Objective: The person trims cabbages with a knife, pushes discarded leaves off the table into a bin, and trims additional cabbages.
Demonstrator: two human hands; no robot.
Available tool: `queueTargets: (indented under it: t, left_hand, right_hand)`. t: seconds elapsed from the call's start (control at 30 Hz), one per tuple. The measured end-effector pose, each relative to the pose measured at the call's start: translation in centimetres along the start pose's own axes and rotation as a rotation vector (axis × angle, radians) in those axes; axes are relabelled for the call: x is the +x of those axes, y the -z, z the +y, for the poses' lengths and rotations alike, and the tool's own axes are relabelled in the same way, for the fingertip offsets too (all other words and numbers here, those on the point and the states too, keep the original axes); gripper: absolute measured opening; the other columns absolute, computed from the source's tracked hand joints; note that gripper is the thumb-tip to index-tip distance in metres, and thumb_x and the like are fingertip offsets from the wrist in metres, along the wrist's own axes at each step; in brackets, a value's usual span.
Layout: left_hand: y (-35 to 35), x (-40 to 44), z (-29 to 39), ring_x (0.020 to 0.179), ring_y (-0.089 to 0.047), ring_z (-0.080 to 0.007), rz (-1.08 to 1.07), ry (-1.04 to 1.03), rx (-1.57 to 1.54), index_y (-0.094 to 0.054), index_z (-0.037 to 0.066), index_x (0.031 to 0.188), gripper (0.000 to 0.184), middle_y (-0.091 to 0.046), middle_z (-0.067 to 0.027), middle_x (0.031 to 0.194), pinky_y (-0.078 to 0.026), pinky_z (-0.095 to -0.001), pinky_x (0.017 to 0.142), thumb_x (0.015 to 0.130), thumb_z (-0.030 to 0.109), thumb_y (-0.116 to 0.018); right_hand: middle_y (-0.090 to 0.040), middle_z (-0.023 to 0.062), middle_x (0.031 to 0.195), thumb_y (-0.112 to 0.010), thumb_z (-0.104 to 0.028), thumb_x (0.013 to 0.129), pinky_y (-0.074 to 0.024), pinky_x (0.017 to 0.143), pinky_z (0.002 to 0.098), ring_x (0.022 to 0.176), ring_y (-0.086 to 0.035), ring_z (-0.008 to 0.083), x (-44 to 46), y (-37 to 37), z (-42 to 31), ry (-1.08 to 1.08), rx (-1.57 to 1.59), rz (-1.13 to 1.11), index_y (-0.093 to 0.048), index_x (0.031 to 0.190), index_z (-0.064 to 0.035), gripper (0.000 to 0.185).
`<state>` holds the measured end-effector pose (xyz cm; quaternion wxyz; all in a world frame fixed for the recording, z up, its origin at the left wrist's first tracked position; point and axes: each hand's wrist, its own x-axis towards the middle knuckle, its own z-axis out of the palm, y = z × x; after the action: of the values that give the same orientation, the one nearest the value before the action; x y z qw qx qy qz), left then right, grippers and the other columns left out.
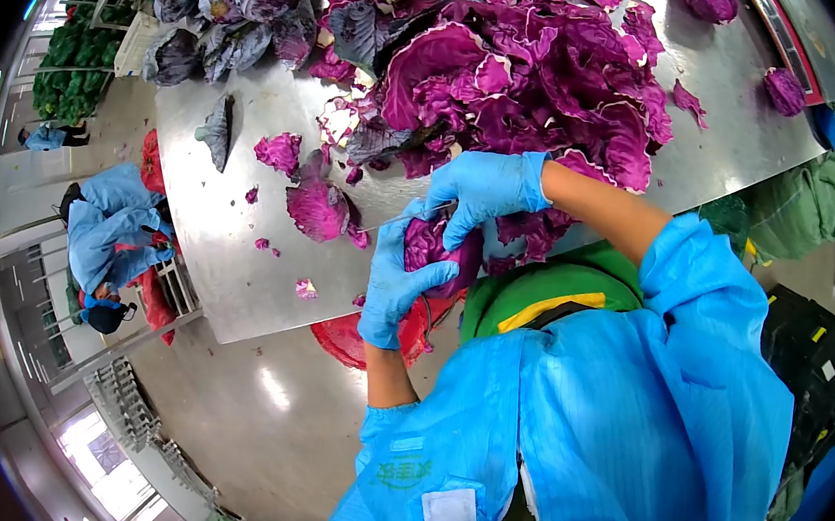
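Observation:
Both my hands wear blue gloves and hold one purple cabbage [448, 253] at the near edge of the steel table [234, 283]. My left hand [401, 279] wraps round its left side, thumb lying across the front. From above and to the right, my right hand [484, 192] closes over the top, fingers curled onto the leaves. Just beyond lies a big heap of loose purple leaves [554, 93]. A torn leaf piece [317, 209] rests left of my hands. Beneath the cabbage, below the table edge, is a red container [340, 338], partly hidden.
Uncut dark cabbages [231, 2] are piled at the back left. Two trimmed cabbages, one at the far right [784, 92], lie near a red-edged tray [786, 40]. A person in blue [119, 227] bends beside red sacks at left. A green sack [800, 202] stands right.

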<state>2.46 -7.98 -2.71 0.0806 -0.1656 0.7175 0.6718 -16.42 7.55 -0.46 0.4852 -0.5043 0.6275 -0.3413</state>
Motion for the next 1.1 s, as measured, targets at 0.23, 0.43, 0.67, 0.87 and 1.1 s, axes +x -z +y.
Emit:
queueTargets:
  t: [0.23,0.43,0.67,0.87,1.1]
  left_hand:
    - [0.5,0.1,1.4,0.126,-0.049,-0.0234,-0.099,0.069,-0.113,-0.047,0.007,0.142,0.094,-0.05,-0.0082,0.132,-0.039,-0.0383,0.109,0.06,0.017,-0.092]
    - [1.2,0.6,0.7,0.126,-0.05,-0.0236,-0.107,-0.013,0.084,-0.046,0.006,0.142,0.096,-0.052,-0.0075,0.133,-0.039,-0.0387,0.109,0.058,0.016,-0.091]
    - [1.2,0.3,1.0,0.127,-0.049,-0.0238,-0.123,-0.006,0.015,-0.044,0.006,0.144,0.097,-0.05,-0.009,0.14,-0.038,-0.0392,0.11,0.058,0.012,-0.089]
    - [0.8,-0.5,1.6,0.127,-0.05,-0.0242,-0.088,0.056,-0.078,-0.041,0.004,0.145,0.1,-0.051,-0.0125,0.138,-0.039,-0.0387,0.11,0.06,0.022,-0.09]
    - [-4.9,-3.3,0.9,0.131,-0.039,-0.0333,0.534,-0.112,0.367,-0.028,0.0,0.15,0.107,-0.035,-0.0202,0.146,-0.031,-0.0434,0.111,0.066,0.027,-0.089]
  right_hand:
    - [-0.066,0.0158,0.091,-0.071,-0.025,0.082,-0.0523,0.071,0.0433,0.081,-0.066,0.0345,-1.1,-1.0,-0.8,0.23,-0.276,0.054,-0.059,0.108,0.0022,0.04]
    - [-0.062,0.0093,0.088,-0.061,-0.014,0.085,-0.0499,0.054,0.0392,0.069,-0.064,0.0267,-1.1,-4.5,1.3,0.346,-0.54,0.319,-0.053,0.114,-0.0029,0.032]
    - [-0.059,0.006,0.085,-0.059,-0.011,0.084,-0.0503,0.052,0.0337,0.065,-0.062,0.022,-1.1,-6.5,3.2,0.568,-0.417,0.569,-0.056,0.112,-0.0053,0.028]
    - [-0.064,0.007,0.091,-0.059,-0.016,0.091,-0.0531,0.06,0.031,0.072,-0.065,0.0216,-1.6,-7.2,3.6,0.43,-0.062,0.754,-0.062,0.121,-0.0114,0.03]
    - [-0.067,0.0109,0.085,-0.061,-0.022,0.092,-0.0532,0.058,0.0363,0.072,-0.067,0.0261,-6.6,-7.3,1.8,-0.045,-0.315,0.987,-0.049,0.136,-0.0046,0.049]
